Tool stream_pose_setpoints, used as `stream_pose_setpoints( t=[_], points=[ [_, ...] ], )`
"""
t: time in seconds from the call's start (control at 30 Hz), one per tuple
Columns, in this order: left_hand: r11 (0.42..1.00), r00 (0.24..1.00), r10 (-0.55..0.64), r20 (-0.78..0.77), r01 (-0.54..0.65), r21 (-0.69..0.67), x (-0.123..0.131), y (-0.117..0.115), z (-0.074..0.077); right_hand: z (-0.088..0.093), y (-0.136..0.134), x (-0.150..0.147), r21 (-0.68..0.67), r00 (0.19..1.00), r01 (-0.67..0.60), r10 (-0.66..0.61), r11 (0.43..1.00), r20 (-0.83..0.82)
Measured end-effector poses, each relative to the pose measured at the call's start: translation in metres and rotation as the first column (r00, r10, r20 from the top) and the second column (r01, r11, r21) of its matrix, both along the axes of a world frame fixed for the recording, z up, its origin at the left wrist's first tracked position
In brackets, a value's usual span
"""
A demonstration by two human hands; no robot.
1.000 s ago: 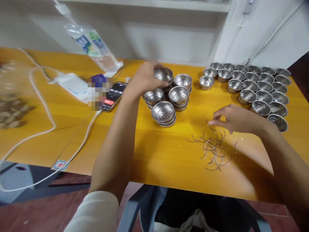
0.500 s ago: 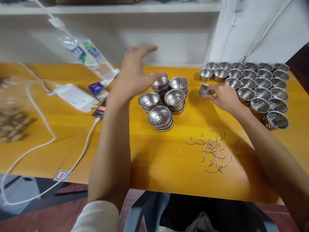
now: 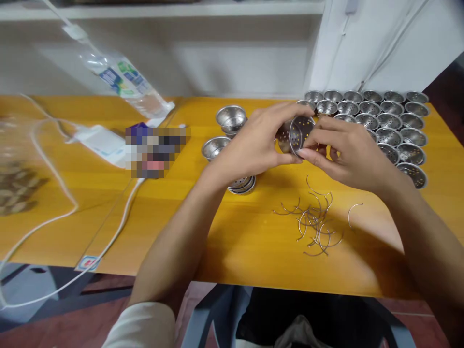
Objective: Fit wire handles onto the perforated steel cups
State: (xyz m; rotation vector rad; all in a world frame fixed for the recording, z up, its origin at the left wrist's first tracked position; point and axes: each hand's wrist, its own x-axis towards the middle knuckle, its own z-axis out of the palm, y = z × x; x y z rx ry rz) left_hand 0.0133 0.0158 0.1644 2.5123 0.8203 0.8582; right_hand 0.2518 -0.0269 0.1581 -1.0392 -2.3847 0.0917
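Observation:
Between both hands a perforated metal strainer cup (image 3: 302,129) is held above the table, tipped on its side with its mouth toward the right. My left hand (image 3: 259,140) wraps it from the left, thumb below and fingers over the top. At the rim, my right hand (image 3: 342,150) closes its thumb and fingers; whether they also pinch something small is hidden. Stacked strainer bowls (image 3: 231,118) stand left of and behind my left hand, partly covered by it. Loose curved wires (image 3: 315,224) lie in a heap below the hands, with a single curved wire (image 3: 350,213) apart.
Rows of metal strainer cups (image 3: 389,137) fill the table's right back corner. On the left are a plastic bottle (image 3: 126,82), a white power strip (image 3: 101,145), white cables (image 3: 126,217) and a clear bag of brown pieces (image 3: 18,188). A shelf (image 3: 163,10) runs behind.
My left hand was open above the stacks and has moved right to wrap around the strainer cup. My right hand has come slightly nearer, and the cup is now raised between both hands.

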Motion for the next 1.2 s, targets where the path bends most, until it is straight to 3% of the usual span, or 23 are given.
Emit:
stream_pose_setpoints(
  t=[0.13,0.23,0.3,0.37,0.4,0.47,0.5,0.53,0.57,0.6,0.63,0.67,0.7,0.73,0.8,0.87,0.9,1.0,1.07,1.13,1.2],
  points=[
    [0.996,0.997,-0.075,-0.011,0.075,-0.042,-0.001,0.002,0.003,-0.005,0.009,0.004,0.077,0.997,-0.033,0.027,0.996,0.073],
    [0.981,0.989,-0.144,0.025,0.146,-0.126,0.0,0.005,-0.001,-0.01,0.013,0.002,0.061,0.997,-0.059,0.055,0.996,0.061],
    [0.967,0.984,-0.168,0.055,0.176,-0.186,-0.001,0.008,-0.004,-0.011,0.014,0.001,0.024,0.995,-0.085,0.086,0.996,-0.04],
    [0.958,0.985,-0.162,0.064,0.173,-0.229,-0.001,0.008,-0.006,-0.008,0.015,0.003,-0.021,0.963,-0.107,0.099,0.994,-0.25],
    [0.957,0.986,-0.153,0.062,0.164,-0.239,-0.001,0.008,-0.006,-0.006,0.015,0.005,-0.052,0.907,-0.121,0.089,0.991,-0.412],
    [0.968,0.99,-0.128,0.063,0.138,-0.207,-0.002,0.01,-0.004,0.0,0.016,0.011,-0.134,0.674,-0.187,0.028,0.973,-0.738],
    [0.982,0.994,-0.089,0.071,0.099,-0.162,-0.004,0.013,-0.003,0.002,0.018,0.015,-0.171,0.536,-0.245,-0.013,0.954,-0.844],
    [0.994,0.996,-0.025,0.08,0.034,-0.102,-0.007,0.018,-0.003,0.004,0.02,0.02,-0.207,0.449,-0.305,-0.051,0.93,-0.892],
    [0.998,0.994,0.059,0.089,-0.056,-0.035,-0.012,0.024,-0.004,0.005,0.022,0.025,-0.261,0.458,-0.344,-0.082,0.902,-0.885],
    [0.988,0.984,0.153,0.095,-0.156,0.025,-0.016,0.031,-0.006,0.005,0.024,0.029,-0.339,0.565,-0.349,-0.093,0.873,-0.82],
    [0.966,0.965,0.242,0.097,-0.249,0.069,-0.021,0.039,-0.009,0.002,0.026,0.033,-0.436,0.724,-0.314,-0.085,0.843,-0.685],
    [0.942,0.944,0.315,0.095,-0.323,0.094,-0.026,0.047,-0.014,-0.002,0.029,0.035,-0.536,0.871,-0.244,-0.061,0.808,-0.488],
    [0.924,0.928,0.362,0.087,-0.37,0.1,-0.03,0.055,-0.019,-0.007,0.032,0.036,-0.632,0.966,-0.15,-0.024,0.76,-0.259],
    [0.913,0.917,0.392,0.07,-0.397,0.093,-0.033,0.062,-0.024,-0.013,0.035,0.037,-0.718,0.999,-0.048,0.024,0.694,-0.044],
    [0.903,0.905,0.425,0.016,-0.425,0.061,-0.037,0.072,-0.034,-0.026,0.04,0.035,-0.837,0.967,0.131,0.117,0.531,0.225],
    [0.895,0.894,0.446,-0.035,-0.446,0.028,-0.039,0.076,-0.041,-0.033,0.043,0.033,-0.879,0.937,0.243,0.136,0.409,0.322],
    [0.89,0.889,0.455,-0.049,-0.455,0.01,-0.039,0.077,-0.043,-0.034,0.043,0.033,-0.882,0.936,0.266,0.113,0.39,0.332],
    [0.872,0.871,0.487,-0.061,-0.489,-0.032,-0.038,0.078,-0.046,-0.026,0.042,0.04,-0.868,0.949,0.276,0.023,0.414,0.313],
    [0.865,0.864,0.498,-0.072,-0.501,-0.035,-0.039,0.079,-0.049,-0.018,0.043,0.05,-0.838,0.95,0.286,-0.027,0.465,0.31],
    [0.865,0.864,0.499,-0.071,-0.502,-0.023,-0.039,0.081,-0.053,-0.014,0.046,0.061,-0.734,0.936,0.342,-0.141,0.586,0.323],
    [0.868,0.867,0.495,-0.061,-0.496,-0.005,-0.039,0.082,-0.058,-0.02,0.054,0.071,-0.504,0.88,0.47,-0.338,0.725,0.335]
  ],
)
